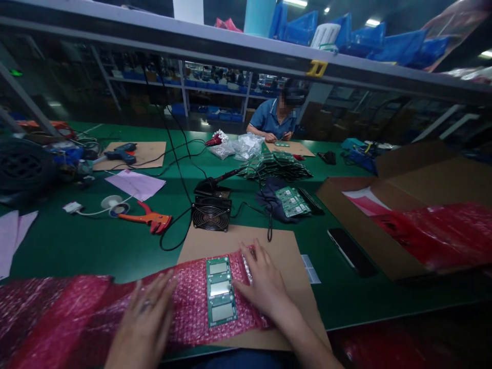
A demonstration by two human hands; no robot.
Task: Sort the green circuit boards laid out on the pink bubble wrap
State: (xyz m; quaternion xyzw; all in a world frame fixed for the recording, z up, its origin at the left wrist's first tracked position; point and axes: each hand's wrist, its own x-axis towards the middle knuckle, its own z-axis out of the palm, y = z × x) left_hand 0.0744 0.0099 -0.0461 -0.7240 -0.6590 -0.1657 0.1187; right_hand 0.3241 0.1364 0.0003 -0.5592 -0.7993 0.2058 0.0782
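Cardboard box [357,225] holds red bubble wrap [442,230].

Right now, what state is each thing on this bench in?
Circuit board strip: lying flat on the pink bubble wrap, uncovered.
Left hand: open, flat on the bubble wrap.
Right hand: open, pressing the wrap beside the strip.
Cardboard box: open, red wrap inside.
Phone: screen dark.
Orange pliers: lying unused.

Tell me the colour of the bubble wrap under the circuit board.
Pink-red bubble wrap, under the green circuit board; head view.
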